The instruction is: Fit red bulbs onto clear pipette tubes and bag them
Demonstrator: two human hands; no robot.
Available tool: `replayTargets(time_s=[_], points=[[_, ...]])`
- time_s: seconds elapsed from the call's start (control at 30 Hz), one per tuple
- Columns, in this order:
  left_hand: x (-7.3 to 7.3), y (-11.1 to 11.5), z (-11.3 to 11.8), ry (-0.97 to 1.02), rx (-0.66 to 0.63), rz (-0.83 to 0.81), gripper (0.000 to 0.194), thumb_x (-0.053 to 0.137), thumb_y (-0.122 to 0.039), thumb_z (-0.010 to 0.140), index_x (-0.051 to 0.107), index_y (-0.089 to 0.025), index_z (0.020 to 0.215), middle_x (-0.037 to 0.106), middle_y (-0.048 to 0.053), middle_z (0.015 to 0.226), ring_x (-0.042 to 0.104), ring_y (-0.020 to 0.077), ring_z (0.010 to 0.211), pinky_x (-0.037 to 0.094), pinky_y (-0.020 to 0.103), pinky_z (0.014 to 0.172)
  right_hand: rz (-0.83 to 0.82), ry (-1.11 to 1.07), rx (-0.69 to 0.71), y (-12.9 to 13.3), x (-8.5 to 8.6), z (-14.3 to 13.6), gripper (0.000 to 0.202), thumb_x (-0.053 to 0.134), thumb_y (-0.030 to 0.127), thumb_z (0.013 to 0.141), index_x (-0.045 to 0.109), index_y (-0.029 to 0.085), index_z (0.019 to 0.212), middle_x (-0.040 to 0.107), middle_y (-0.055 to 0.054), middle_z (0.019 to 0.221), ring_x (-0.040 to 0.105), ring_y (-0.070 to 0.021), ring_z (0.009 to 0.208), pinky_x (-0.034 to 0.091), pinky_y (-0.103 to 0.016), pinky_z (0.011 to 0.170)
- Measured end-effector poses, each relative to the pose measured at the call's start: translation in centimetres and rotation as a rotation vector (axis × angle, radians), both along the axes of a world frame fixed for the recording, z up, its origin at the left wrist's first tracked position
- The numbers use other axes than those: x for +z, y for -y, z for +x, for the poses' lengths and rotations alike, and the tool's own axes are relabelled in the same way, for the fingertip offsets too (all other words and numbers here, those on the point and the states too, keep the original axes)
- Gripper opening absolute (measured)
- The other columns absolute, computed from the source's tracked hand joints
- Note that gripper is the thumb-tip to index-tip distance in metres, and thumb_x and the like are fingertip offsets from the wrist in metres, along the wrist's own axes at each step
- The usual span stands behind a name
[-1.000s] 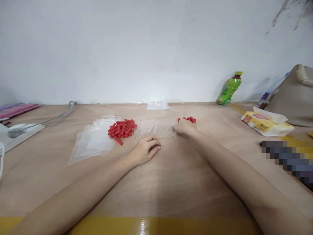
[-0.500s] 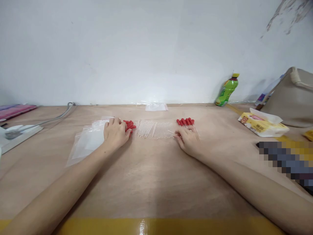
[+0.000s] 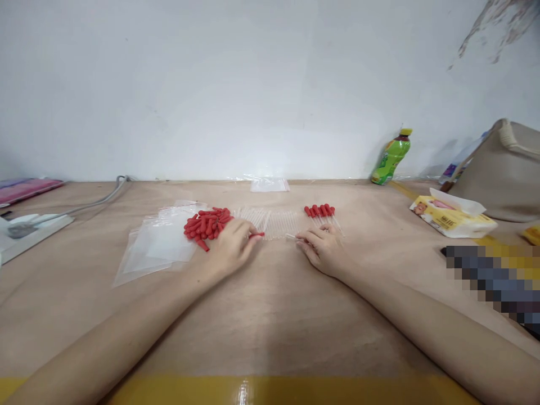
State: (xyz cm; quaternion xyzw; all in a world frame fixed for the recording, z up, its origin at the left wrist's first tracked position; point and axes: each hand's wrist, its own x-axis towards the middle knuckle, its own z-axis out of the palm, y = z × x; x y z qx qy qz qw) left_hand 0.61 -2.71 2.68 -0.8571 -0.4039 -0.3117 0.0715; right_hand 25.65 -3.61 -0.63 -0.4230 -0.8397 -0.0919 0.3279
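My left hand [image 3: 234, 243] pinches a red rubber dropper bulb [image 3: 258, 234] between thumb and fingers, its end pointing right. Behind that hand lies a heap of red bulbs [image 3: 201, 225]. My right hand [image 3: 323, 247] is closed on a thin clear dropper tube [image 3: 291, 236], whose tip sticks out to the left toward the bulb; the two are apart. Between and beyond the hands runs a row of loose clear tubes [image 3: 280, 221]. Past the right hand lie several droppers [image 3: 320, 210] with red bulbs on their tubes, partly hidden by the fingers.
Clear plastic bags [image 3: 147, 247] lie left of the bulbs, and a small bag [image 3: 270, 184] lies by the wall. On the right are a green bottle [image 3: 392, 157], a yellow tissue pack [image 3: 453, 216], a grey bag [image 3: 493, 169] and a blurred-out dark object [image 3: 493, 281]. A cable [image 3: 99, 199] crosses the left.
My left hand has moved right from the heap with a red bulb in its fingers, uncovering the heap. My right hand stays nearly in place, its tube's tip now slightly lower.
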Motion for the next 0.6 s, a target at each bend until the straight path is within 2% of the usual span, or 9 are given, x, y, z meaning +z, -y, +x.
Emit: replayTargets(time_s=[0.1, 0.27, 0.6], points=[[-1.4, 1.2, 1.8, 0.157, -0.144, -0.220, 0.012, 0.044, -0.026, 0.087, 0.052, -0.017, 0.086, 0.059, 0.003, 0.079, 0.055, 0.0147, 0.073, 0.045, 0.028, 0.067, -0.004, -0.006, 0.064, 0.4, 0.2, -0.2, 0.021, 0.042, 0.026, 0.087, 0.060, 0.018, 0.091, 0.065, -0.004, 0.082, 0.056, -0.0137, 0.072, 0.029, -0.033, 0.081], [-2.2, 1.3, 2.2, 0.299, -0.176, -0.386, 0.012, 0.047, -0.027, 0.086, 0.052, -0.016, 0.091, 0.061, 0.003, 0.081, 0.058, 0.0136, 0.072, 0.047, 0.027, 0.066, 0.005, -0.013, 0.156, 1.1, 0.6, -0.9, 0.021, 0.041, 0.027, 0.087, 0.060, 0.018, 0.090, 0.065, -0.003, 0.078, 0.056, -0.0121, 0.069, 0.030, -0.032, 0.080], [-1.6, 1.4, 2.1, 0.236, -0.256, -0.272, 0.016, 0.050, -0.023, 0.085, 0.059, -0.018, 0.097, 0.064, 0.003, 0.089, 0.058, 0.0136, 0.081, 0.046, 0.025, 0.072, 0.063, -0.056, 0.252, 0.9, -0.1, -1.5, 0.017, 0.045, 0.024, 0.087, 0.059, 0.017, 0.091, 0.065, -0.002, 0.077, 0.054, -0.0112, 0.066, 0.032, -0.031, 0.073]])
